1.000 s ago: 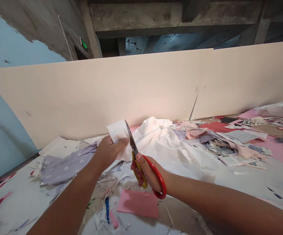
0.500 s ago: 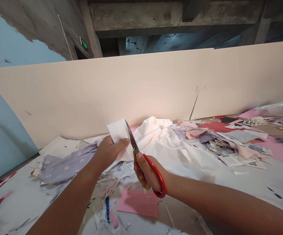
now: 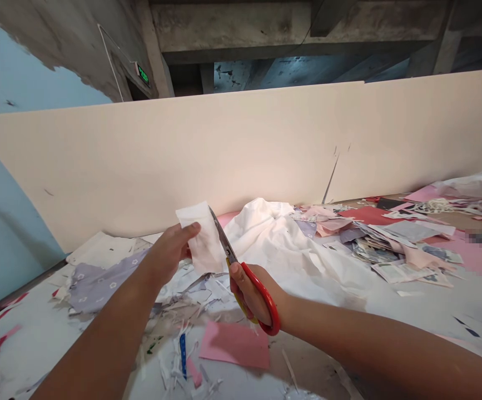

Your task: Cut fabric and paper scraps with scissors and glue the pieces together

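Note:
My left hand (image 3: 172, 249) pinches a small white piece of cloth or paper (image 3: 203, 241) between thumb and fingers, holding it up over the table. Wrapped round the red and yellow handles of a pair of scissors (image 3: 229, 247) is my right hand (image 3: 255, 291). The blades point up and to the left, look closed, and lie along the right edge of the white piece. Behind the scissors a crumpled white cloth (image 3: 274, 239) is heaped. Below my hands lies a pink rectangular piece (image 3: 235, 345) among thin white scraps.
A cream board (image 3: 224, 150) stands along the table's back. Lilac flowered cloth (image 3: 99, 283) lies at left. To the right is a pile of mixed flat pieces (image 3: 378, 247), with red and pink sheets around it. A blue strip (image 3: 183, 355) lies in front.
My left hand has shifted left and a little down, its thumb now on the piece's left part, so more of the white piece shows. The scissors have moved only slightly.

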`<control>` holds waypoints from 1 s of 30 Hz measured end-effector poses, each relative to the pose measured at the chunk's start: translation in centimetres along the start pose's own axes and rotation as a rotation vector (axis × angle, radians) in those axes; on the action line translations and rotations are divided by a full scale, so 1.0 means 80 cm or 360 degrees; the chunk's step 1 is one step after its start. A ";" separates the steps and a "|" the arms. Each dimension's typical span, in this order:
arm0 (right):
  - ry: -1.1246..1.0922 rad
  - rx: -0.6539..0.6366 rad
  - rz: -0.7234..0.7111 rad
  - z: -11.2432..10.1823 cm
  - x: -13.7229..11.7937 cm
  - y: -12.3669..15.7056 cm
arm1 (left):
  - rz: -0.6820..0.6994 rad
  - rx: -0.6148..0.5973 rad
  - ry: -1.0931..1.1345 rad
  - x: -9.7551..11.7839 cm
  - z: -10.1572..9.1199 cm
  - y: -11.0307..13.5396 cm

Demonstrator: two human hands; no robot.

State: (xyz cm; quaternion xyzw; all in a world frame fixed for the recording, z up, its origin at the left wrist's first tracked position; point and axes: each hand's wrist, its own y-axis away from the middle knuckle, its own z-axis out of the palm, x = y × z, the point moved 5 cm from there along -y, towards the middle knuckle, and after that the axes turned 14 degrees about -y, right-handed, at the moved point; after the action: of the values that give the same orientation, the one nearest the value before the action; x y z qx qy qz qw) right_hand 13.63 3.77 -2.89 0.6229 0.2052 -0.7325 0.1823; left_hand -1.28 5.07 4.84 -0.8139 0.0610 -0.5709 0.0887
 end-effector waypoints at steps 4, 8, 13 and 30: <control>0.0003 -0.0051 -0.0002 0.002 0.005 -0.002 | -0.0078 0.0280 0.0038 -0.004 -0.004 -0.001; -0.0051 -0.0189 -0.0085 0.008 0.006 -0.002 | -0.0057 0.0398 -0.0138 0.000 0.000 0.004; 0.0037 -0.0372 -0.0159 0.015 0.004 0.002 | -0.0059 0.0408 -0.0236 0.006 0.001 0.008; -0.0328 -0.0294 -0.0193 0.009 0.005 -0.008 | -0.0110 0.0159 -0.0326 0.000 0.016 0.007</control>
State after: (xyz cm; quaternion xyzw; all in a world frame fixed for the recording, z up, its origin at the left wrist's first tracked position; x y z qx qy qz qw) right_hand 12.64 3.96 -3.17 0.5115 0.2891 -0.7803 0.2143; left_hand -0.06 4.64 4.32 -0.8642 -0.0051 -0.4897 0.1152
